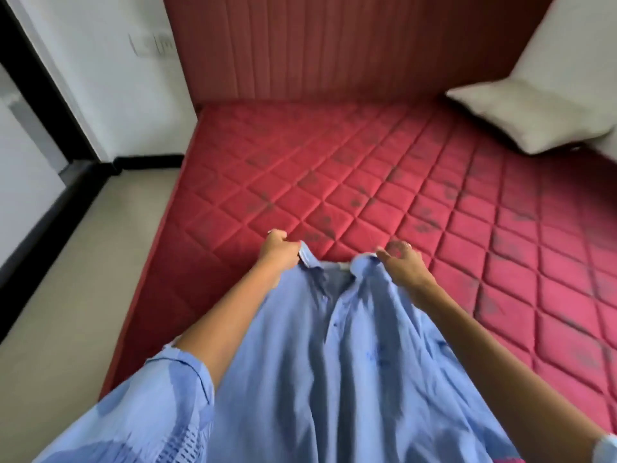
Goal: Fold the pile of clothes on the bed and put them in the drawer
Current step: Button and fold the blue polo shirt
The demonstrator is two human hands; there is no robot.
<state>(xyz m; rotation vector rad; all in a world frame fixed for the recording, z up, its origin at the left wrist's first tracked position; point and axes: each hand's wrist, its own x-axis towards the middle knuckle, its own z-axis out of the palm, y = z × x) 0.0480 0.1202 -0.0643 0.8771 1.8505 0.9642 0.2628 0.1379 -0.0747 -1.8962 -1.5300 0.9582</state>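
Left hand [278, 250] and right hand [402, 264], seen from the head view just below the centre of the frame, each pinch one end of the collar of a light blue button-up shirt [337, 345]. I have the fingers of both curled tight on the cloth, one at each collar end, so the neckline is stretched between them and the body of the shirt hangs toward the lower edge of the frame with its button placket facing up. I judge this hold is chosen to let the garment fall straight before it is laid down flat for folding.

Beyond the collar lies the red quilted mattress [334, 168] of the bed, which fills the middle and right of the frame and offers a broad surface for the spread. A white pillow [534, 118] rests at the upper right, well apart from the shirt, against the padded red headboard [334, 45] along the top of the frame.

Neither a pile of clothes nor a drawer shows here, so I cannot tell how far the task has gone; the shirt itself is not yet folded.
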